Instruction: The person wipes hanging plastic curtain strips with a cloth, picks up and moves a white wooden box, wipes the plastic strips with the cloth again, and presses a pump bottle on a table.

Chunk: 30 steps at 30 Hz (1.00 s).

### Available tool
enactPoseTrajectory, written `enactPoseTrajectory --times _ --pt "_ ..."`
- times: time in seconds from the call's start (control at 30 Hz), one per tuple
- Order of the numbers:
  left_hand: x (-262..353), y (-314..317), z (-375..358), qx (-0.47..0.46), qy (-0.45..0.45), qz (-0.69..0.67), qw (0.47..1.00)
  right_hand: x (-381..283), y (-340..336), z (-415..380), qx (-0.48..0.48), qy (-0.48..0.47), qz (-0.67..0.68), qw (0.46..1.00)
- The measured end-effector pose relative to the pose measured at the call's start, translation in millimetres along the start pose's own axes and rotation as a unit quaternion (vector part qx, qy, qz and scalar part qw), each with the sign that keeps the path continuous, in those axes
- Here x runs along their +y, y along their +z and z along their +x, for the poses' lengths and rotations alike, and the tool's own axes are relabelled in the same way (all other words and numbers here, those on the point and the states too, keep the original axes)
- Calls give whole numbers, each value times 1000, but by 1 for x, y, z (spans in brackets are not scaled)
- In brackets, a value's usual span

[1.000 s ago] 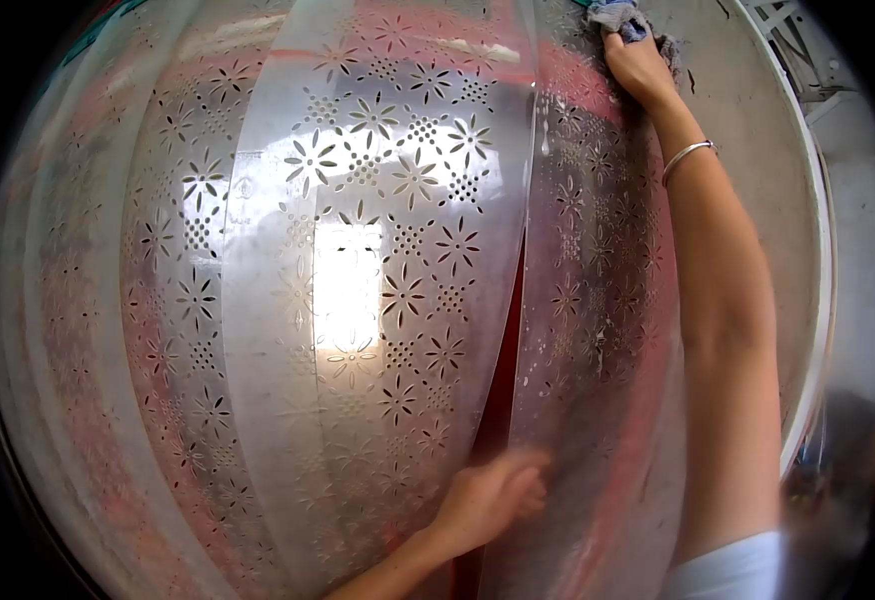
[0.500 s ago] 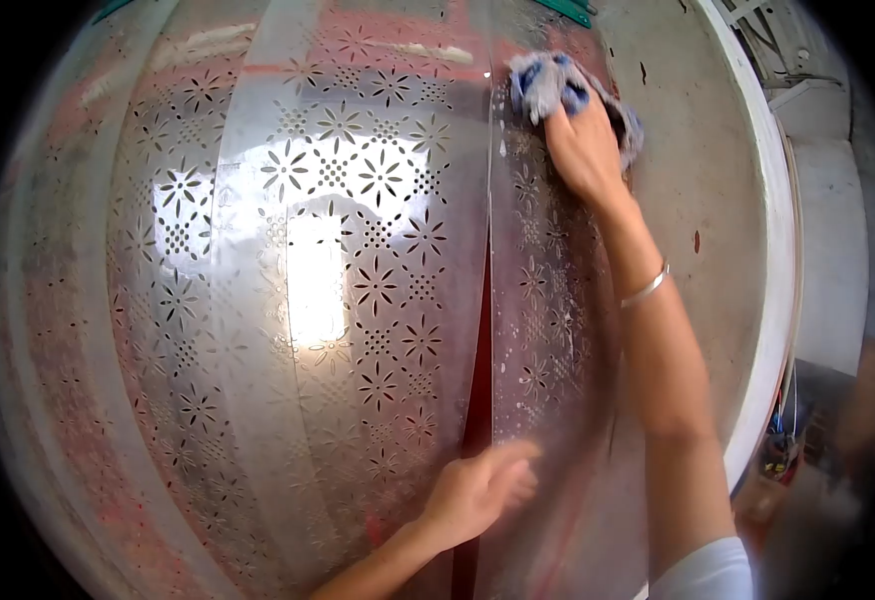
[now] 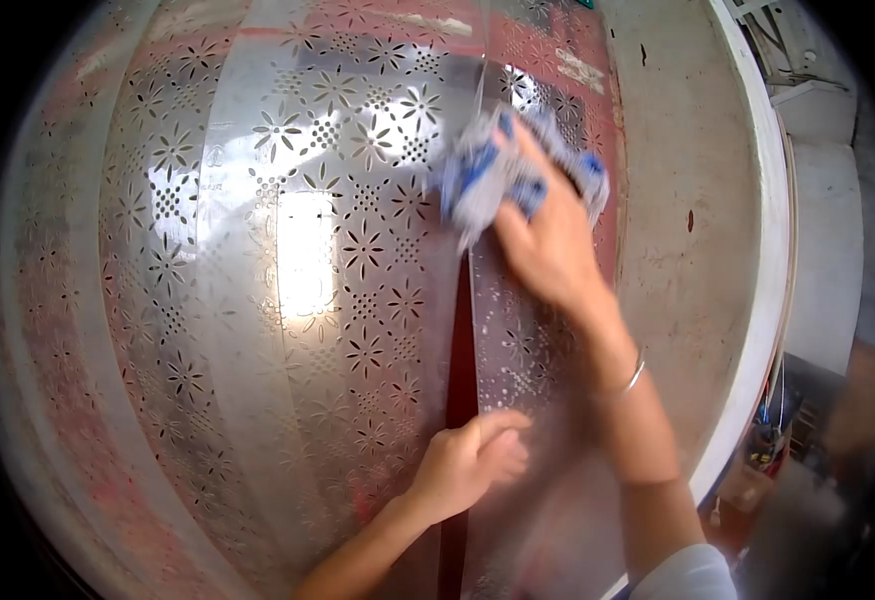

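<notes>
A transparent plastic curtain strip (image 3: 363, 300) with flower-shaped cut-outs hangs at the centre and left. Beside it, a right-hand strip (image 3: 518, 350) carries white droplets, and a dark red gap (image 3: 463, 340) shows between the two. My right hand (image 3: 553, 235) presses a crumpled blue and white cloth (image 3: 488, 180) on the upper part of the right strip, its left end reaching over the gap. Lower down, my left hand (image 3: 468, 465) is at the right strip's left edge with its fingers curled; what they hold, if anything, is too blurred to tell.
A beige wall (image 3: 688, 130) with a white edge (image 3: 773, 210) runs down the right side. Beyond it, at the lower right, lies a cluttered heap of small items (image 3: 766, 440). A green piece shows at the top edge.
My right hand has moved down and left with the cloth. White droplets on the strip's upper part are no longer seen. My left hand has shifted slightly left and up.
</notes>
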State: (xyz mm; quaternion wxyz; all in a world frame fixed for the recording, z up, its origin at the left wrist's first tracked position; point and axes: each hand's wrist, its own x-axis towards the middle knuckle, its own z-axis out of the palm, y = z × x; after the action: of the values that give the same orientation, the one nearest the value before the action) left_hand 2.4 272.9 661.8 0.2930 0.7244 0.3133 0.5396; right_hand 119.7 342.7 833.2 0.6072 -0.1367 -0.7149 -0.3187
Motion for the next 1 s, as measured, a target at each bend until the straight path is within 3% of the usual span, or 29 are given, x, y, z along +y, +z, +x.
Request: enactPoseTrajectory --times 0.17,0.2,0.3,0.33,0.37,0.43,0.5,0.57,0.63,0.67,0.77,0.8,0.83,0.9,0.93,1.0 --pt "5 15 3 21 -13 13 1000 22 4 43 73 27 -41 996" --pt "7 16 4 17 -18 20 999 34 7 61 153 -11 -62 986" --pt "8 16 4 13 -10 22 1000 59 -7 97 209 -92 -101 968" --pt "10 18 3 14 -25 18 999 59 -16 100 171 -67 -38 982" --pt "7 20 2 16 -30 17 999 58 -19 106 222 -120 -25 967" --pt "-4 22 2 1 -27 21 999 74 -21 118 239 -124 18 963" --pt "-13 24 0 -10 -33 6 999 111 -30 146 110 -72 -2 991" --pt "13 24 0 -11 -32 11 999 137 -61 181 105 35 33 993" --pt "16 24 -1 -22 -27 19 999 153 -55 192 146 -72 24 986" --pt "14 25 0 -23 -36 17 999 157 -50 187 146 -9 12 989" --pt "20 26 -2 -11 -31 11 999 138 -53 152 114 -30 0 993" --pt "16 29 -6 -9 -6 1 1000 119 -51 123 107 108 25 988" --pt "15 32 -7 -6 15 -16 1000 129 -54 116 18 257 -64 964" --pt "11 35 -9 6 41 -21 999 113 -38 40 109 173 12 979" --pt "8 35 -8 7 46 -28 999 102 -41 5 71 135 90 984" --pt "5 38 -7 17 50 -39 998 69 -42 -68 86 117 38 989"
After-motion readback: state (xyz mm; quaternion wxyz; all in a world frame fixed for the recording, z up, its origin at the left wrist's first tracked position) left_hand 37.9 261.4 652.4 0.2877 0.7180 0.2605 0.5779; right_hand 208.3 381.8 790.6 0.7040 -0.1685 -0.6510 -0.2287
